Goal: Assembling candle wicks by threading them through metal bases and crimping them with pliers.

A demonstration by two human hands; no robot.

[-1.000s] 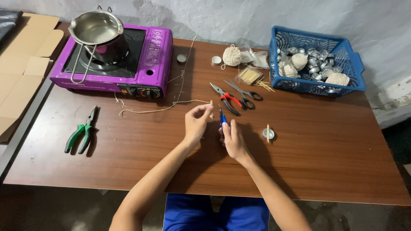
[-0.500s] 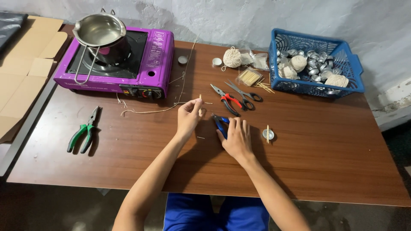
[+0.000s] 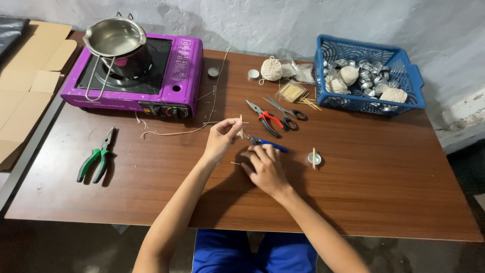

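It looks like a small home craft workshop: a wooden table (image 3: 353,202) with a purple stove (image 3: 166,76), pliers (image 3: 96,159) and string ball (image 3: 272,68).

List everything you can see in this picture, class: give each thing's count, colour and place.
stove: one, purple, table's far left
pot: one, steel, on stove
pliers: one, green-handled, near left
red pliers: one, centre
scissors: one, black-handled, beside red pliers
basket: one, blue, far right
twine ball: one, cream, far centre
metal cup: one, silver, right of hands
cardboard: tan, left of table
left hand: pinches thin stick
right hand: on blue-handled tool
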